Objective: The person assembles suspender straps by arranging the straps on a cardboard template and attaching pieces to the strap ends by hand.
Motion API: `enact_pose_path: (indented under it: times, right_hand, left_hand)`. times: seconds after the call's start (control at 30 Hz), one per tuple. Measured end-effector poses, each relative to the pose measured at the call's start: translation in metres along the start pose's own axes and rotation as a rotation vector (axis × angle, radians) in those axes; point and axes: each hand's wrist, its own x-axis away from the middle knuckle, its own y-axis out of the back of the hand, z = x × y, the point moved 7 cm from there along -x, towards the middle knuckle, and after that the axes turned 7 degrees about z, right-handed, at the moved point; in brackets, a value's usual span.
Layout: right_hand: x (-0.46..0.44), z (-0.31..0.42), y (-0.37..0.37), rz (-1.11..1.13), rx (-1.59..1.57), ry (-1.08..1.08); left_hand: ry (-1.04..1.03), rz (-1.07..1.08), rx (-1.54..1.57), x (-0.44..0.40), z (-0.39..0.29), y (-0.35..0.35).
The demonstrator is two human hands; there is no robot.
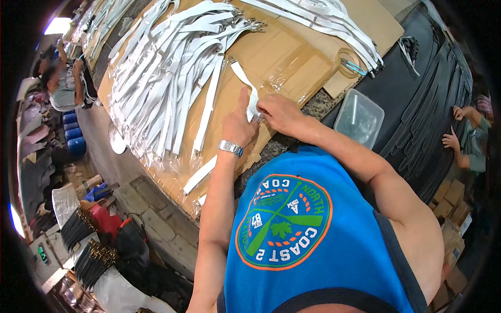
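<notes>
My left hand (239,125), with a metal watch on its wrist, is closed on a white belt (241,73) at the near part of the cardboard-covered table (292,57). The index finger points up along the strap. My right hand (281,112) meets it from the right, fingers pinched on the same belt, so its lower part is hidden between them. The belt's far end, with a small metal piece, rests on the cardboard. Another white belt (201,175) lies partly beneath my left forearm. Left of my hands spreads a large heap of white belts (151,94), many in clear plastic.
More white belts (323,18) lie at the back. A tape roll (342,54), blue cutter (354,67) and clear plastic box (360,119) sit to the right. Beyond are black straps (417,125), with a co-worker's hands (453,140) over them. Another person (65,86) is at far left.
</notes>
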Motion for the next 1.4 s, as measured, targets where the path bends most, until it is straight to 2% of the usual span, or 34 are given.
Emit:
enact_pose_path:
  times: [0.13, 0.23, 0.33, 0.43, 0.53, 0.63, 0.73, 0.83, 0.93, 1.03, 1.13, 1.23, 1.37, 1.4]
  right_hand:
    - [-0.005, -0.011, -0.010, 0.101, 0.038, -0.068]
    - [-0.015, -0.038, -0.040, 0.417, -0.574, -0.241]
    - [-0.010, -0.039, -0.047, 0.472, -0.807, -0.302]
    - [-0.009, -0.034, -0.049, 0.579, -0.768, -0.294]
    - [-0.013, -0.024, -0.036, 0.527, -0.396, -0.142]
    - [-0.010, -0.019, -0.024, 0.339, -0.299, -0.046]
    - [-0.006, -0.010, -0.014, 0.347, -0.092, -0.064]
    - [-0.007, -0.015, -0.028, 0.397, -0.333, -0.097]
    - [-0.003, -0.018, -0.043, 0.581, -0.849, -0.322]
    - [-0.001, -0.011, -0.036, 0.585, -0.767, -0.366]
    - [-0.005, -0.021, -0.042, 0.385, -0.561, -0.206]
    - [-0.002, -0.027, -0.042, 0.344, -0.534, -0.219]
    - [-0.006, -0.033, -0.044, 0.380, -0.717, -0.248]
    - [-0.010, -0.038, -0.047, 0.390, -0.643, -0.264]
  left_hand:
    - [-0.007, -0.016, -0.037, -0.002, 0.002, 0.000]
    - [-0.057, -0.036, -0.025, -0.001, 0.008, -0.002]
    - [-0.061, -0.045, -0.016, 0.002, 0.007, 0.001]
    - [-0.087, -0.016, -0.002, 0.002, 0.011, -0.002]
    - [-0.063, 0.047, 0.104, 0.000, 0.013, -0.003]
    - [-0.068, 0.076, 0.258, -0.002, 0.017, -0.001]
    - [-0.106, 0.049, 0.269, -0.001, 0.020, 0.003]
    - [-0.069, 0.061, 0.218, 0.002, 0.013, 0.005]
    - [-0.055, 0.061, 0.200, 0.003, 0.013, 0.004]
    - [-0.073, 0.052, 0.199, 0.003, 0.013, 0.003]
    - [-0.076, 0.053, 0.170, 0.004, 0.012, 0.001]
    - [-0.014, 0.092, 0.142, 0.005, 0.010, -0.002]
    - [-0.031, 0.065, 0.150, 0.004, 0.019, -0.010]
    - [-0.019, 0.065, 0.153, 0.004, 0.025, -0.012]
